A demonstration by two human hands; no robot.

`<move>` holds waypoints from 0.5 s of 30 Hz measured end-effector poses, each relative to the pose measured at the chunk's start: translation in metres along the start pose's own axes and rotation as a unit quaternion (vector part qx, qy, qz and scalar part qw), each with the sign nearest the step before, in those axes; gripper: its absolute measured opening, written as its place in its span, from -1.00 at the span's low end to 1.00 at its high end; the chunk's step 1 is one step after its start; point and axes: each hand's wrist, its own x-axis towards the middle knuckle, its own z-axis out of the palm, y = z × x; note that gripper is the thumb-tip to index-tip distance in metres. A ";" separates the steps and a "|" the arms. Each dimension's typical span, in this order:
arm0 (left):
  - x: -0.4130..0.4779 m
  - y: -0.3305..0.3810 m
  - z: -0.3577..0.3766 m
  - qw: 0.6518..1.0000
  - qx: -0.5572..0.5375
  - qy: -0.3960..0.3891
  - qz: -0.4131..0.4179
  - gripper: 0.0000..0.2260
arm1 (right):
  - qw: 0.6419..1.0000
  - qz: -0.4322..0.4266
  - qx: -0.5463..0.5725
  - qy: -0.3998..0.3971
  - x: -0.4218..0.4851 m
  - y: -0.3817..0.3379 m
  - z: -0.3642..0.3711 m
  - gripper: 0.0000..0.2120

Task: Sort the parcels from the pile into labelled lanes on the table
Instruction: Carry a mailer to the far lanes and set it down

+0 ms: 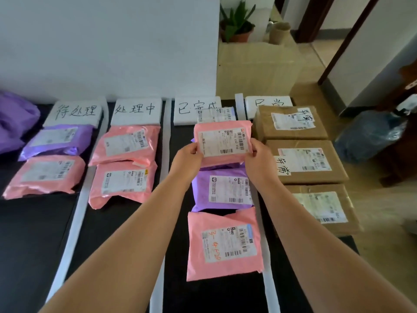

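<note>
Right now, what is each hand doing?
The left hand grips the pink parcel by its left edge.
The right hand grips the same parcel by its right edge.

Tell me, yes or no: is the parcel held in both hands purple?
No, the left hand and right hand grip a pink parcel; a purple parcel lies on the table nearer the person.
</note>
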 end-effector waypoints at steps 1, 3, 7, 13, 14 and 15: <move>0.007 0.000 0.001 1.000 0.006 -0.006 -0.001 -0.62 | 1.000 -0.004 -0.005 -0.004 0.004 -0.001 0.001 -0.62; 0.014 0.003 0.004 1.000 0.021 -0.013 -0.001 -0.59 | 1.000 -0.009 -0.009 -0.020 0.011 0.000 0.002 -0.62; 0.020 0.000 0.007 0.999 0.047 -0.022 -0.007 -0.57 | 0.998 -0.015 -0.023 -0.054 0.017 0.004 0.002 -0.64; 0.002 -0.002 0.005 1.000 0.024 -0.010 0.004 -0.51 | 0.998 -0.026 -0.048 -0.015 0.010 0.007 0.005 -0.63; -0.001 -0.002 0.004 1.000 0.023 -0.002 0.005 -0.50 | 0.998 -0.026 -0.049 -0.004 0.007 0.005 0.004 -0.62; -0.005 -0.003 0.002 1.000 0.022 0.003 0.007 -0.50 | 0.998 -0.027 -0.048 0.006 0.004 0.002 0.004 -0.60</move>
